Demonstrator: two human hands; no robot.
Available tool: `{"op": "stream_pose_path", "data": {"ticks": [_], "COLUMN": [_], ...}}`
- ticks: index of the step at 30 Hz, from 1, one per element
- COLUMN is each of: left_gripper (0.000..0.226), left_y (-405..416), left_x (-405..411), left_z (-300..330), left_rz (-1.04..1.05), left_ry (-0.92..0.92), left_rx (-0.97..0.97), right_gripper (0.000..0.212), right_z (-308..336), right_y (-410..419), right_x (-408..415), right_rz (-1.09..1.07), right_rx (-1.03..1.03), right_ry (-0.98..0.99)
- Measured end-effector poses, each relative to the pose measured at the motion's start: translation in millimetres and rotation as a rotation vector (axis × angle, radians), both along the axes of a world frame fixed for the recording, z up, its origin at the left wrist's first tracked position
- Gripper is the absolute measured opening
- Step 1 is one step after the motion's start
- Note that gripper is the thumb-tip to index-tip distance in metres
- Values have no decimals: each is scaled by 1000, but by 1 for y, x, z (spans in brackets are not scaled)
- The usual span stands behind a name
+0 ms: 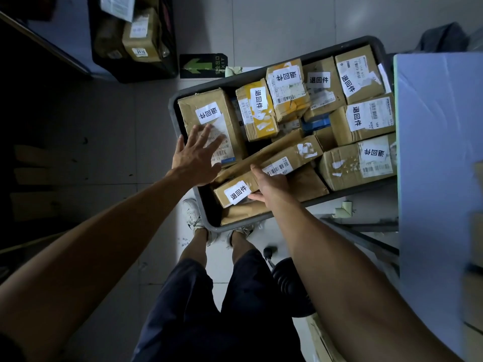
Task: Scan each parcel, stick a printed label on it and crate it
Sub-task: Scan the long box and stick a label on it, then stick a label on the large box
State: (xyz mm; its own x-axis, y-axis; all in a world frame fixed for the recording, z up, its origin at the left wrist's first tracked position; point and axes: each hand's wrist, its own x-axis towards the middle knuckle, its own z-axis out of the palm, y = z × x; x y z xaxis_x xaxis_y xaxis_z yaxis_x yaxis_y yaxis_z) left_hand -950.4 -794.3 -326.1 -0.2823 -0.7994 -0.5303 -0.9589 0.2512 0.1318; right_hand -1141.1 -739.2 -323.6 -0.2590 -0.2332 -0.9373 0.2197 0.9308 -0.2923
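A long, flat cardboard parcel (264,169) is being laid into the dark crate (308,54) on the floor, at the near end, slanting across the other boxes already packed there. It is held by the right hand (270,185), whose thumb and fingers are curled over the near long edge, beside the white printed label (237,192) that has been stuck near its left end. The left hand (197,158) is spread wide with straight fingers and is pressed flat against the upright box (211,124) at the crate's left side, apparently to steady it or to make room. The parcel is judged to be light and fairly stiff, since one hand carries it by an edge without visible sag; its cardboard looks worn and scuffed, so the corners may crush if it is forced down. Hold is best taken along the long edges near the middle, clear of the label and the barcode (277,168), and the taped faces may prove somewhat slippery. A second crate (130,37) with parcels stands well apart.
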Motion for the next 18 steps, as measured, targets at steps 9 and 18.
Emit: {"op": "stream_pose_path", "data": {"ticks": [9,18], "left_gripper": [75,55], "left_y": [29,66], "left_x": [1,2], "left_z": [11,24], "left_rz": [92,192], "left_ry": [76,204], "left_rx": [-68,-94], "right_gripper": [67,58], "right_z": [1,-2], "right_y": [3,14], "right_x": [9,10], "right_rz": [6,2], "right_rx": [0,-58], "right_ry": [44,11]}}
